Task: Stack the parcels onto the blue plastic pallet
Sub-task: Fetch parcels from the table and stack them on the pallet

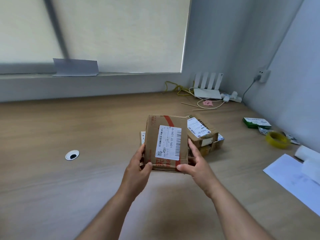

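Head camera shows no blue pallet, so the flat parcel (166,142) could be set down wrongly, or slide off the uneven smaller parcels (202,134) under it on the desk (86,179). Left hand (138,163) and right hand (197,163) each clasp one side, thumbs pressing its near corners.

Wooden worktop (69,187). Holds brown parcels (201,135) in the middle, a white router (207,93) in the far right corner, yellow tape (278,140) near the right edge.

A parcel (166,142) sits on the table (86,170) — smaller parcels (202,134) just right, tape roll (277,139) farther right.
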`<control>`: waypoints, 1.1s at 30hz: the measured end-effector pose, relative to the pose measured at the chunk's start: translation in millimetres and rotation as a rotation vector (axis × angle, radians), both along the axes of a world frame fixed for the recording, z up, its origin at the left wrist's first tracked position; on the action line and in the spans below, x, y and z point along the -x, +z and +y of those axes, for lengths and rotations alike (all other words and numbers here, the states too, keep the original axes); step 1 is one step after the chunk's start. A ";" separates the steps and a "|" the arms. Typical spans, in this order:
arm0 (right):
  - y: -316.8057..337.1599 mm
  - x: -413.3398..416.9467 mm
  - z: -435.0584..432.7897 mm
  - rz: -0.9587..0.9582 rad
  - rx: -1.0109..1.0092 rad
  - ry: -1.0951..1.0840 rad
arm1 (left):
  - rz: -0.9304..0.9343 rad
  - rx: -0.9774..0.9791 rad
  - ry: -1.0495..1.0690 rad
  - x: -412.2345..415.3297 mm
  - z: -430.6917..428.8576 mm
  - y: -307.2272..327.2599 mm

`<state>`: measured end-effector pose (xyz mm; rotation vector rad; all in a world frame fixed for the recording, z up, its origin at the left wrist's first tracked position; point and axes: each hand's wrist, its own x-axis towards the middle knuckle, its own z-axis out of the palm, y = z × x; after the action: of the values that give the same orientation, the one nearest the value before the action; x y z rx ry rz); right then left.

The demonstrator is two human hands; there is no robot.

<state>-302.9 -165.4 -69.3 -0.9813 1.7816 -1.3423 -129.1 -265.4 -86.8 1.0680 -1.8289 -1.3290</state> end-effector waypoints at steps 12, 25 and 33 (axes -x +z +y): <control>30.3 -85.4 109.0 0.028 0.116 0.034 | -0.020 0.140 -0.049 -98.8 104.8 35.7; 72.7 -189.9 180.1 -0.050 0.185 0.093 | -0.212 0.398 0.098 -245.6 177.2 67.8; 84.1 -235.5 175.6 -0.051 0.207 0.133 | -0.415 0.607 0.189 -305.3 175.1 90.6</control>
<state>-67.4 10.2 14.8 -1.1449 1.5332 -1.4741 176.2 -90.3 3.9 1.1814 -2.1583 -0.3993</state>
